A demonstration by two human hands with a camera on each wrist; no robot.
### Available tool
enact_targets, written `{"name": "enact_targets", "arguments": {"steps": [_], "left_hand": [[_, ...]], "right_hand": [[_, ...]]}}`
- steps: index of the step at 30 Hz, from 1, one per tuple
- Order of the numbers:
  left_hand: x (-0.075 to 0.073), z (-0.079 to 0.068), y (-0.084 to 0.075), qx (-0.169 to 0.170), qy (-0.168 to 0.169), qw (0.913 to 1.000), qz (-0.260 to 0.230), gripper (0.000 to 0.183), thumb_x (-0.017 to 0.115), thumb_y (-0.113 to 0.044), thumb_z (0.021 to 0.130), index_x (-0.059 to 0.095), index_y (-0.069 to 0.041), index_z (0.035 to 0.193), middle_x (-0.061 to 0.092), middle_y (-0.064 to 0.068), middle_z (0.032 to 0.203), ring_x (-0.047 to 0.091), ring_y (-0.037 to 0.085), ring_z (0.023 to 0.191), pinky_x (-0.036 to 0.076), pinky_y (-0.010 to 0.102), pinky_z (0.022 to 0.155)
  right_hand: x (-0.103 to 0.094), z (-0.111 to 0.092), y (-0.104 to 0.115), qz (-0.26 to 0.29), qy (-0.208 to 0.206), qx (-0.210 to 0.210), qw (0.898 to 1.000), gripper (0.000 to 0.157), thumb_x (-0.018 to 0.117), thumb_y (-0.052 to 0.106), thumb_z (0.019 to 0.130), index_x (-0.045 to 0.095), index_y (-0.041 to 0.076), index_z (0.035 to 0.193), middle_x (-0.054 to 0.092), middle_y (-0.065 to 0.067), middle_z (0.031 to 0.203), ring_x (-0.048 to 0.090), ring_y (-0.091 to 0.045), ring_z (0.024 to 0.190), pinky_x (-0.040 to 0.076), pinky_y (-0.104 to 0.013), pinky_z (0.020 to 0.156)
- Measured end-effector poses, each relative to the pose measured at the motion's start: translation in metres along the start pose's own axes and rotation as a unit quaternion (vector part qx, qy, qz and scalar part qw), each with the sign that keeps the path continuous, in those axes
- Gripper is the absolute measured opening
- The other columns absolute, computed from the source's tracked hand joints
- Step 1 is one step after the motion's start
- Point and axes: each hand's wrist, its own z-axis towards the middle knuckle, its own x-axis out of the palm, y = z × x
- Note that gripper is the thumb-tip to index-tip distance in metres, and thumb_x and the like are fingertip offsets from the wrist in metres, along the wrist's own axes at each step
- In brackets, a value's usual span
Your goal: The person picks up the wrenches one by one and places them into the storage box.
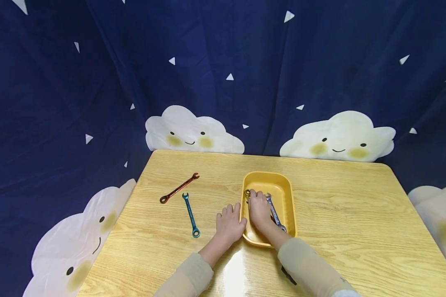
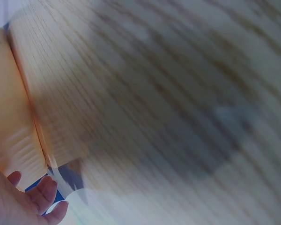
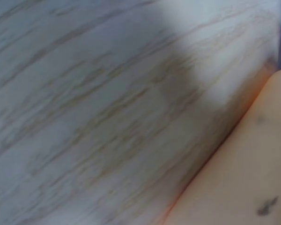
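Note:
My right hand (image 1: 261,211) reaches into the yellow tray (image 1: 288,194), its fingers curled down over a wrench. Only the ring end of that wrench (image 1: 247,192) shows by the fingertips; the palm hides the rest. A purple-blue combination wrench (image 1: 275,212) lies in the tray to the right of this hand, with something dark partly hidden next to it. My left hand (image 1: 229,223) rests against the tray's left side, thumb at the rim and fingers extended. In the left wrist view, relaxed fingers (image 2: 44,194) appear beside the tray's wall (image 2: 11,112). The right wrist view shows no hand.
A red combination wrench (image 1: 179,188) and a teal combination wrench (image 1: 190,215) lie on the wooden table (image 1: 342,206), left of the tray. A dark object (image 1: 288,276) is partly covered by the right sleeve. Behind the table hangs a dark blue curtain (image 1: 208,95) with clouds.

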Motion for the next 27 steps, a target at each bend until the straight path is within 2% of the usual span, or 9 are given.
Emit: {"name": "enact_targets", "arguments": {"steps": [5, 12, 21, 27], "left_hand": [[0.0004, 0.0004, 0.0000, 0.000, 0.001, 1.0000, 0.000, 0.047, 0.043, -0.038, 0.088, 0.039, -0.013, 0.128, 0.048, 0.010, 0.106, 0.047, 0.027, 0.094, 0.036, 0.043, 0.076], [0.0001, 0.0006, -0.0009, -0.002, 0.006, 1.0000, 0.000, 0.048, 0.043, -0.038, 0.089, 0.039, -0.014, 0.129, 0.048, 0.011, 0.109, 0.047, 0.027, 0.095, 0.036, 0.044, 0.077], [-0.0013, 0.0003, -0.0011, -0.003, 0.004, 1.0000, -0.001, 0.046, 0.044, -0.038, 0.088, 0.040, -0.014, 0.127, 0.049, 0.010, 0.106, 0.047, 0.026, 0.092, 0.036, 0.042, 0.074], [-0.0005, -0.0001, -0.0005, -0.002, 0.003, 1.0000, 0.000, 0.045, 0.044, -0.037, 0.088, 0.040, -0.014, 0.126, 0.049, 0.010, 0.104, 0.047, 0.026, 0.091, 0.036, 0.042, 0.073]], "right_hand": [[0.0016, -0.0008, -0.0008, -0.014, -0.004, -0.016, 1.000, 0.019, 0.061, 0.004, 0.082, 0.055, -0.001, 0.099, 0.054, -0.019, 0.081, 0.056, -0.032, 0.070, 0.049, -0.042, 0.050], [0.0031, -0.0017, -0.0013, -0.037, -0.032, -0.055, 0.997, 0.017, 0.054, -0.005, 0.077, 0.053, -0.004, 0.094, 0.053, -0.020, 0.076, 0.055, -0.031, 0.064, 0.049, -0.038, 0.051], [0.0055, -0.0021, -0.0026, -0.039, -0.039, -0.067, 0.996, 0.020, 0.058, -0.005, 0.075, 0.053, -0.004, 0.094, 0.053, -0.021, 0.076, 0.055, -0.032, 0.064, 0.049, -0.038, 0.051], [0.0088, -0.0029, -0.0042, -0.048, -0.039, -0.072, 0.996, 0.021, 0.062, 0.002, 0.078, 0.054, -0.003, 0.097, 0.053, -0.021, 0.078, 0.054, -0.033, 0.065, 0.049, -0.038, 0.051]]}}
